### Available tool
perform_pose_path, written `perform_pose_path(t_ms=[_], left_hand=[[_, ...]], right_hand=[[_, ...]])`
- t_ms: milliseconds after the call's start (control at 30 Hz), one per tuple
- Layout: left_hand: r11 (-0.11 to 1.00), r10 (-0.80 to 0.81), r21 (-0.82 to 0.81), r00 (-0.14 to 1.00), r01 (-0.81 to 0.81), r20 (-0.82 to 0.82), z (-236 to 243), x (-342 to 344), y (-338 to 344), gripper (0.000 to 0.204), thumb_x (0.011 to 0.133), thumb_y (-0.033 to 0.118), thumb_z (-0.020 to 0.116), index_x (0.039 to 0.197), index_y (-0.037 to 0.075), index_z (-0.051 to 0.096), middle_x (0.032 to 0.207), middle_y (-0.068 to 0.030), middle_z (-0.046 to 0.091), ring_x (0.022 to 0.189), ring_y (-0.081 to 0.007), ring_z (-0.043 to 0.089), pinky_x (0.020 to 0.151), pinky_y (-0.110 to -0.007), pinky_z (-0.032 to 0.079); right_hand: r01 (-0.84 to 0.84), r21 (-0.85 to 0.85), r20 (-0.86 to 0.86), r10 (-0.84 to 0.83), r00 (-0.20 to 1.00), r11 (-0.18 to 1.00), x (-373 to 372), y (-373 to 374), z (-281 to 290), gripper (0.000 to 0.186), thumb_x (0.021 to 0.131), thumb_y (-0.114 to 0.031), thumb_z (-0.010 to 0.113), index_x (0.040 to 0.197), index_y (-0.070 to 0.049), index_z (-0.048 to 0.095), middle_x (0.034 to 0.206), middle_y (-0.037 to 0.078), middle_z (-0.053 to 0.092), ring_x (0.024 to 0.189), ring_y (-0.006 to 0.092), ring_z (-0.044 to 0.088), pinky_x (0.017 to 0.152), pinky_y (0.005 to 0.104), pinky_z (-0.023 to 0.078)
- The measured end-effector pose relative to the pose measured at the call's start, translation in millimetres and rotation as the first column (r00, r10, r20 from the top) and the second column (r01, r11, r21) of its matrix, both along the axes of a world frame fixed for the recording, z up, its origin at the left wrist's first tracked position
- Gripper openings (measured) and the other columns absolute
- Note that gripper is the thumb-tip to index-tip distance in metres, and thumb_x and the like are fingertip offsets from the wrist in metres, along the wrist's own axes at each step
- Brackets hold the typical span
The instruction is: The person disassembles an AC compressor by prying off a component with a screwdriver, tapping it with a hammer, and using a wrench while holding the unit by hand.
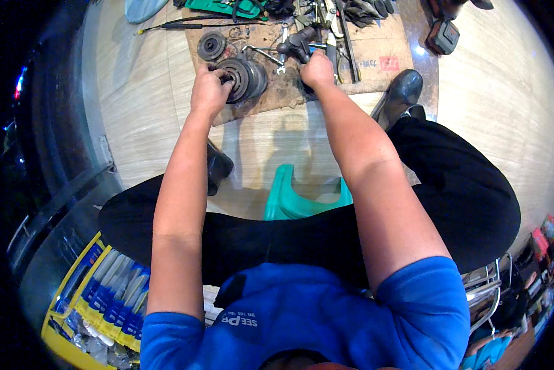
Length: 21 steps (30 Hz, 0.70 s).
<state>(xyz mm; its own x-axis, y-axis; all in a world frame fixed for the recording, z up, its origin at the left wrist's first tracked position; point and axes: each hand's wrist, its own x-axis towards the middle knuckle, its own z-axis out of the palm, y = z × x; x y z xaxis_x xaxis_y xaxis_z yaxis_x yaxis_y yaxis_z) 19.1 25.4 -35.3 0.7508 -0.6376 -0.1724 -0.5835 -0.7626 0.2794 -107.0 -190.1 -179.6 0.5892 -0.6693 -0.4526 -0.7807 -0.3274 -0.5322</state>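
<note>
My left hand (210,91) rests against the near left side of a dark, round metal pulley-like part (252,80) with a ringed face. Its fingers curl over the rim and partly into the centre, so whatever they grip there is hidden. To the right, my right hand (318,71) is wrapped around the handle of a black mallet-like tool (297,44) with a thick, T-shaped head. That head sits beyond my fingers, above the cardboard and apart from the round part. A smaller dark ringed disc (211,45) lies just beyond the left hand.
Stained cardboard (382,46) covers the floor under the parts. Wrenches (281,69), long bars and gloves (364,12) crowd its far side. A green tool tray (228,7) lies behind. A green plastic stool (283,194) is below me, and a black battery tool (442,38) lies far right.
</note>
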Motion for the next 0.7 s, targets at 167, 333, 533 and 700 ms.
perform_pose_path(t_ms=[167, 333, 533, 700], left_hand=[[1.0, 0.018, 0.018, 1.0, -0.019, 0.021, -0.5, -4.0, 1.7, 0.031, 0.077, 0.014, 0.076, 0.103, -0.001, 0.072, 0.116, -0.0218, 0.059, 0.106, -0.0362, 0.06, 0.095, -0.04, 0.048], [0.999, 0.016, 0.049, 0.999, -0.018, 0.039, 1.5, -8.3, -3.3, 0.034, 0.076, 0.016, 0.075, 0.104, -0.003, 0.071, 0.116, -0.0227, 0.059, 0.106, -0.0361, 0.06, 0.095, -0.039, 0.048], [0.998, -0.011, 0.064, 0.999, 0.009, 0.041, -0.4, -4.7, 6.6, 0.034, 0.075, 0.011, 0.069, 0.106, -0.004, 0.07, 0.117, -0.0226, 0.059, 0.109, -0.0367, 0.059, 0.098, -0.038, 0.047], [0.998, -0.006, 0.066, 1.0, 0.007, -0.019, 0.3, 3.4, 21.9, 0.032, 0.079, 0.007, 0.065, 0.108, -0.006, 0.069, 0.113, -0.0198, 0.063, 0.103, -0.033, 0.063, 0.094, -0.037, 0.052]], right_hand=[[0.018, 0.056, 0.005, -0.018, 1.0, 0.998, 0.3, 0.7, 4.7, 0.041, 0.082, -0.015, 0.065, 0.116, 0.004, 0.054, 0.116, 0.027, 0.064, 0.113, 0.04, 0.061, 0.097, 0.0465, 0.049], [0.053, 0.079, 0.017, -0.055, 0.998, 0.995, -2.5, -4.3, 5.3, 0.042, 0.081, -0.015, 0.066, 0.116, 0.005, 0.055, 0.115, 0.027, 0.064, 0.112, 0.0402, 0.062, 0.098, 0.0459, 0.049], [0.072, 0.085, 0.038, -0.075, 0.996, 0.994, -2.7, -1.3, 10.0, 0.042, 0.08, -0.018, 0.068, 0.114, 0.005, 0.056, 0.113, 0.028, 0.064, 0.11, 0.0404, 0.063, 0.097, 0.0447, 0.05], [0.047, 0.103, 0.053, -0.053, 0.997, 0.994, -3.8, -7.5, 6.6, 0.045, 0.078, -0.024, 0.069, 0.111, 0.005, 0.058, 0.111, 0.028, 0.065, 0.107, 0.0405, 0.064, 0.096, 0.0452, 0.05]])
